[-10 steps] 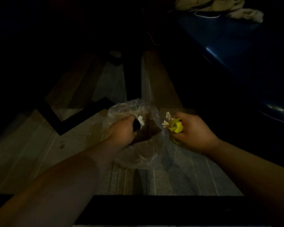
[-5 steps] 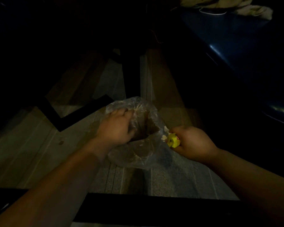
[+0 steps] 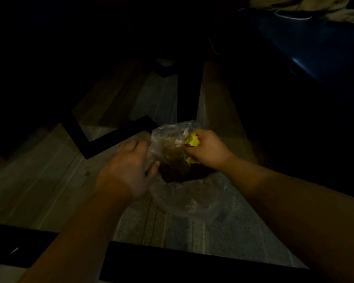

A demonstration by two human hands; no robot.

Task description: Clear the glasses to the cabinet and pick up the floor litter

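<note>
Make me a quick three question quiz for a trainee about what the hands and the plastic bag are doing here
1. True or false: the right hand is empty.
2. Which thing is the left hand touching? A) the clear plastic bag B) the blue seat C) the black frame leg
3. Fill in: the litter in the right hand is mostly ____ in colour.

Key
1. False; it grips crumpled yellow litter at the bag's mouth.
2. A; it is at the bag's left edge.
3. Yellow, with some white scraps.
</note>
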